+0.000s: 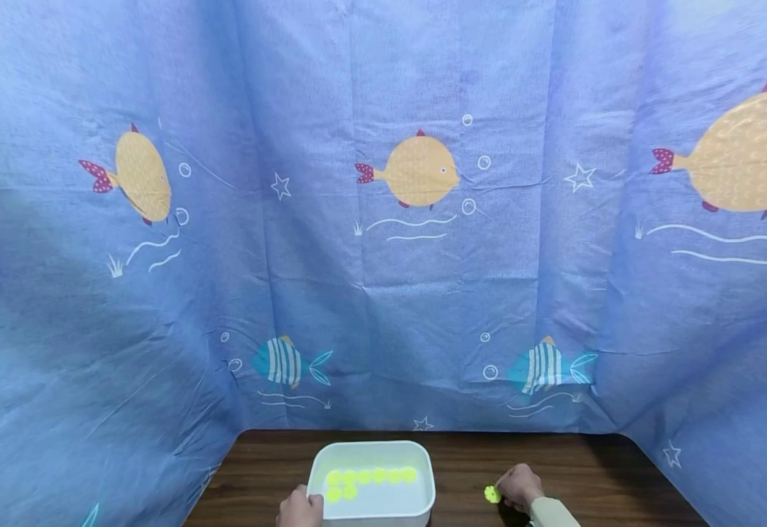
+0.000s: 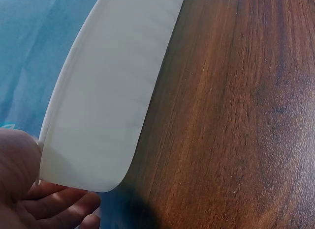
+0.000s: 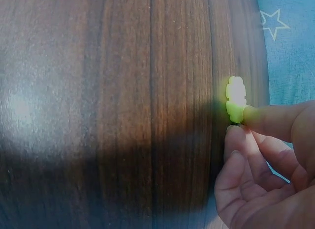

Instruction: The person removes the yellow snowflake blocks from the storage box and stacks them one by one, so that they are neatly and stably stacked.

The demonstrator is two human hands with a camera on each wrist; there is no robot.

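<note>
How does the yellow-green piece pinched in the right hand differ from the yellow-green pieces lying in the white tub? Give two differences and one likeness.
The pinched piece is outside the white tub, over the wooden table; the tub pieces lie inside it.
The pinched piece is single and gripped by the right hand; the tub pieces are several, side by side in rows, untouched, while the left hand holds the tub's rim.
Both share the bright yellow-green colour.

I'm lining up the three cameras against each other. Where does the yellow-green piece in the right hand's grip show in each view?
Head: yellow-green piece, bottom right of centre, at the right hand's fingertips.
Left wrist: not in it; only the white tub and left hand.
Right wrist: right of centre, pinched edge-on.
Shared landmark: the dark wooden table.
</note>
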